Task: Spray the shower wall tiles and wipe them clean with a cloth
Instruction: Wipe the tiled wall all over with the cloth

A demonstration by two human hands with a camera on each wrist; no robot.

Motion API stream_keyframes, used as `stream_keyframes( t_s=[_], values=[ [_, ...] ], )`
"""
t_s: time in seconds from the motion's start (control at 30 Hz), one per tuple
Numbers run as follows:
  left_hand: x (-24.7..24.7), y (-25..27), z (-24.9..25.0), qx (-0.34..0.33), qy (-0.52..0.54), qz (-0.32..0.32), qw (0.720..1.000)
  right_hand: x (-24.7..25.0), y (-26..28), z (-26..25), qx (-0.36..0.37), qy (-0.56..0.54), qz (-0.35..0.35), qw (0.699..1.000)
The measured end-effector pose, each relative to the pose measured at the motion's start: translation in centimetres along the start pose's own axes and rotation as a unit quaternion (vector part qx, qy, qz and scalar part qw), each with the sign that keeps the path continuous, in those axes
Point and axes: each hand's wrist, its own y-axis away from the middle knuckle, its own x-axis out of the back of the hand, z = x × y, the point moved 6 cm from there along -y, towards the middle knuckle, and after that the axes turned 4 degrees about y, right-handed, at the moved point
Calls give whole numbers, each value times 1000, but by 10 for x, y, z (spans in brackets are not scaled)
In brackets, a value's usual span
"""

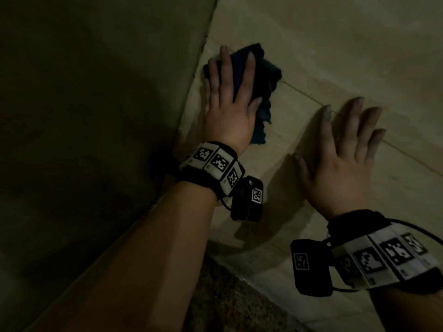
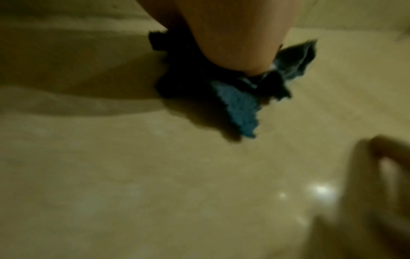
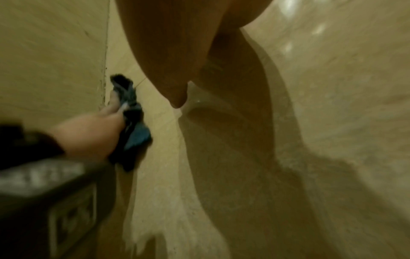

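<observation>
A crumpled dark blue cloth (image 1: 262, 75) lies against the beige shower wall tiles (image 1: 335, 56), close to the corner. My left hand (image 1: 227, 101) presses it to the tile with fingers spread and nearly straight over it. In the left wrist view the cloth (image 2: 235, 108) bunches out from under the palm (image 2: 233, 43). My right hand (image 1: 340, 164) lies flat on the tile to the right, fingers spread, holding nothing. The right wrist view shows the cloth (image 3: 137, 135) under the left hand (image 3: 93, 135), with the right hand (image 3: 177, 61) above it.
A second tiled wall (image 1: 96, 116) in shadow meets the wiped wall at a corner joint (image 1: 199, 75) just left of the cloth. Grout lines (image 1: 311, 97) cross the tiles. A speckled floor (image 1: 227, 303) starts below the wall. Light glints off the tile (image 2: 319, 190).
</observation>
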Motion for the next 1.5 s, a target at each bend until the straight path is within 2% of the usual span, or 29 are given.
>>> stream_keyframes(
  t_s=[0.07, 0.17, 0.27, 0.47, 0.67, 0.77, 0.9, 1.1, 1.3, 1.4, 1.5],
  values=[
    [-4, 11, -9, -16, -10, 21, 1000, 1, 1, 0, 4, -2, -3, 1000],
    [-18, 41, -27, -5, -33, 26, 999, 1, 5, -1, 1, -1, -20, 1000],
    [-31, 67, -43, 16, -32, -7, 999, -5, 12, -8, 5, -10, -52, 999],
    [-33, 77, -54, 54, 24, -82, 995, -16, 29, -12, 23, 0, -76, 997],
    [-16, 46, -54, 128, 44, -20, 991, -19, 33, -10, 37, 7, -70, 997],
    [-17, 48, -53, 112, 28, -5, 993, -21, 33, -9, 37, 14, -74, 996],
    [-27, 73, -57, 103, 31, -44, 993, -22, 35, -10, 26, 1, -60, 998],
    [-52, 131, -75, 172, 65, -159, 970, -28, 45, -8, 29, 3, -68, 997],
    [-52, 125, -66, 207, 117, -135, 962, -29, 48, -4, 46, 5, -60, 997],
    [-46, 113, -53, 184, 137, -110, 967, -30, 50, -2, 52, 2, -54, 997],
    [-42, 96, -27, 109, 127, -93, 981, -30, 54, 0, 52, -2, -48, 998]
  ],
)
